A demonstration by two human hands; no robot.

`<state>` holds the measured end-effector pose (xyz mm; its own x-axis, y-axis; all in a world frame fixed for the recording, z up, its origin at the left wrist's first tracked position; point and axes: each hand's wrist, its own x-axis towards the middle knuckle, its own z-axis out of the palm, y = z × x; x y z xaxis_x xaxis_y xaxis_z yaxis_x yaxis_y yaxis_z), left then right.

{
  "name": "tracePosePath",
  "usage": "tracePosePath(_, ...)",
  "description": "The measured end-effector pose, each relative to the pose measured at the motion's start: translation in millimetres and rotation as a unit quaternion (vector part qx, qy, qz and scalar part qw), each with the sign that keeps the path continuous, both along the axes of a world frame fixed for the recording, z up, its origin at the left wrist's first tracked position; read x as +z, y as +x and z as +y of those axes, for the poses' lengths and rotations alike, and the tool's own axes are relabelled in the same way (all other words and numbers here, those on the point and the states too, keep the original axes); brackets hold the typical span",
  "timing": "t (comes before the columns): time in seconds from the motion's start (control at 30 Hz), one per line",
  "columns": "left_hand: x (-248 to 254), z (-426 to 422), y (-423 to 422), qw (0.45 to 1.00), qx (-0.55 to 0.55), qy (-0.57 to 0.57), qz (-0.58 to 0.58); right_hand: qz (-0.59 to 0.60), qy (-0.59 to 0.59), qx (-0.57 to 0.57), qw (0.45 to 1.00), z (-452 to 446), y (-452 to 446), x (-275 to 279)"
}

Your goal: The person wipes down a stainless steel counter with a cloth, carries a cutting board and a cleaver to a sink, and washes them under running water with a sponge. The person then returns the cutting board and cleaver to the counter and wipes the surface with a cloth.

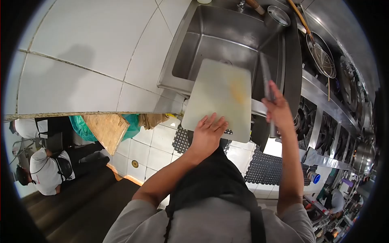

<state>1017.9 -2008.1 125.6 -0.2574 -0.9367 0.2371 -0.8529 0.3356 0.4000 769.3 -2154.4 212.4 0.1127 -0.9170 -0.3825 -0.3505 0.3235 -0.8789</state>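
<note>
A pale, off-white cutting board [221, 87] with a yellowish stain lies across the front rim of the steel sink [227, 24], its far part over the basin. On the board's near end rests my left hand [208, 135], palm down, with the fingers spread flat; its thumb is hard to make out. To the right of the board, my right hand [278, 111] is closed around a long, thin grey knife [265, 71]. The knife is blurred by motion, its length pointing away over the sink's right side and a part sticking out below my fist.
Right of the sink is a stove with burners [306, 117] and a strainer [323, 60]. A metal pot [278, 17] stands at the sink's back corner. White tiled counter [77, 81] extends left. Black perforated mats [267, 166] cover some floor. Other people [50, 172] are at lower left and right.
</note>
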Motion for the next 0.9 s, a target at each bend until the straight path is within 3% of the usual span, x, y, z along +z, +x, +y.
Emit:
tracePosePath(0.03, -6, 4, -5, 1.000, -0.006, -0.003, -0.014, -0.017, 0.030, -0.003, 0.999, 5, 12, -14)
tracePosePath(0.17, 3, 24, -16, 0.992, -0.066, 0.063, 0.092, 0.228, -0.162, 0.097, 0.955, 13, 42, -133)
tracePosePath(0.23, -9, 57, -17, 0.967, -0.124, 0.099, 0.201, 0.288, -0.065, 0.126, 0.947, 18, 60, -108)
tracePosePath(0.27, -12, 68, -13, 0.943, -0.109, 0.222, 0.223, 0.316, -0.016, 0.141, 0.938, 19, 67, -99)
tracePosePath(0.33, -13, 80, -3, 0.849, -0.077, 0.454, 0.258, 0.316, -0.021, 0.142, 0.938, 18, 69, -100)
tracePosePath(0.37, -27, 83, -2, 0.781, 0.013, 0.470, 0.412, 0.318, -0.024, 0.142, 0.937, 18, 68, -101)
tracePosePath(0.43, -60, 76, -3, 0.561, 0.184, 0.448, 0.671, 0.324, -0.023, 0.153, 0.933, 15, 69, -103)
tracePosePath(0.47, -70, 63, -2, 0.502, 0.215, 0.435, 0.716, 0.331, -0.017, 0.157, 0.930, 13, 70, -101)
tracePosePath(0.57, -94, 21, 3, 0.454, 0.148, 0.422, 0.771, 0.330, -0.014, 0.155, 0.931, 16, 67, -95)
tracePosePath(0.67, -73, 2, -8, 0.442, 0.185, 0.420, 0.771, 0.317, 0.013, 0.152, 0.936, 42, 53, -55)
tracePosePath(0.73, -83, 3, -19, 0.451, 0.198, 0.407, 0.769, 0.327, -0.033, 0.168, 0.929, 98, 25, -26)
tracePosePath(0.83, -84, 5, -30, 0.442, 0.197, 0.392, 0.782, 0.327, 0.095, 0.219, 0.914, 164, 0, 26)
tracePosePath(0.9, -81, 6, -35, 0.440, 0.201, 0.387, 0.785, 0.326, 0.039, 0.242, 0.913, 180, -8, 29)
